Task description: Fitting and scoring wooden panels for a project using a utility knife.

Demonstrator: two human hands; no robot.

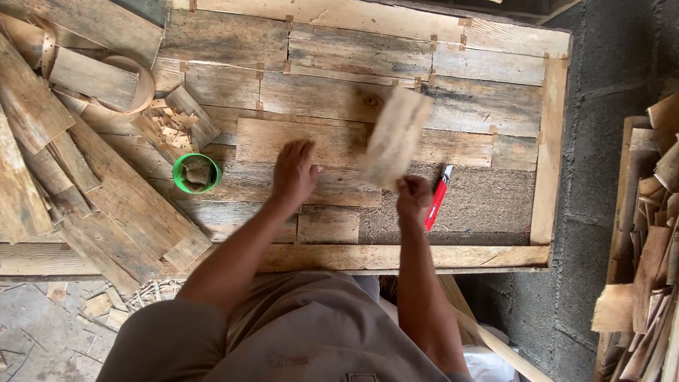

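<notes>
Soft, even daylight — faint shadows, motion blur on the raised wood piece (394,136).

Cup (196,173) left of hands, cutter (437,198) right

Head view, steeply downward, seemingly close overhead.

The table (544,141) is a framed wooden panel covered with weathered planks fitted edge to edge; a bare particle-board patch shows at its near right corner. A red utility knife (436,198) lies on that patch. A green cup (196,173) stands near the left edge, beside a heap of small wood offcuts (170,131). Loose planks (106,191) overlap the left edge. The left hand (293,173) rests flat on the planks near the centre.
</notes>
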